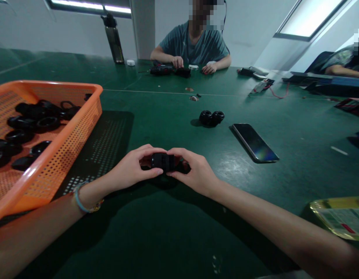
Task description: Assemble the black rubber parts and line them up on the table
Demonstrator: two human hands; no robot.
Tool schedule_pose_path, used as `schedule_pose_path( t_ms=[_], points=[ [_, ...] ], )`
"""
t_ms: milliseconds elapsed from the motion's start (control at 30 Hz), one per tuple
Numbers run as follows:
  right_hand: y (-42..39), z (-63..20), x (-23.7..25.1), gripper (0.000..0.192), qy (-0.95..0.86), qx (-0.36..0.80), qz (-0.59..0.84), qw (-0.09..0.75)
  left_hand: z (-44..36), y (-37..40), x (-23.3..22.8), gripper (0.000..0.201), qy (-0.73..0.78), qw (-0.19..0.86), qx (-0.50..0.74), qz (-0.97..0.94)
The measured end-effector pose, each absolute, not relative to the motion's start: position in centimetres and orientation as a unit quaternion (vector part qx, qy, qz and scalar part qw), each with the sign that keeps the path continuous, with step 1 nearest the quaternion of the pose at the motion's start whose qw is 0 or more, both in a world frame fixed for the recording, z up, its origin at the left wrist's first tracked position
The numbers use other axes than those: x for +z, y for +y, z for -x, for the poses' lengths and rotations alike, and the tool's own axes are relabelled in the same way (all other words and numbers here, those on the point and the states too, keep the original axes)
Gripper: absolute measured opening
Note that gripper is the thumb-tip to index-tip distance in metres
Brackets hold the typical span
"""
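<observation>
Between my two hands, just above the green table, is a small black plastic part (161,162) with a rounded, ribbed body. My left hand (135,164) pinches its left side with thumb and fingers. On the right end, the thumb and fingers of my right hand (194,170) close round it too. The fingertips of both hands nearly meet over the part, and its underside is hidden. Farther off on the table lies a pair of glossy black round parts (211,117), side by side and touching.
An orange perforated basket (80,131) with several black parts stands at left. A phone (255,143) lies to the right, a yellow-edged pack (339,217) nearer. Across the table a person (194,42) sits by a power drill (161,69); a bottle (114,42) stands at the back.
</observation>
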State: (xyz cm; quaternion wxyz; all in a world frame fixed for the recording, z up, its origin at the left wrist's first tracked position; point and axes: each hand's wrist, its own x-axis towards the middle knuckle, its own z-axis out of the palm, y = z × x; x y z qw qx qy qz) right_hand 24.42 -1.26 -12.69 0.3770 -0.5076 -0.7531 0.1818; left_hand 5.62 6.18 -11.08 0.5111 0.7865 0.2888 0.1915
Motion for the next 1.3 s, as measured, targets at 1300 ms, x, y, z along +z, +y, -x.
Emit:
schedule_pose_path(
  t_ms=[1300],
  points=[
    [-1.36, -24.35, -12.21, 0.039, -0.755, 0.185, 0.525, 0.347, -5.46, 6.31, -11.10, 0.040, 0.293, 0.498, 0.187, -0.795]
  ],
)
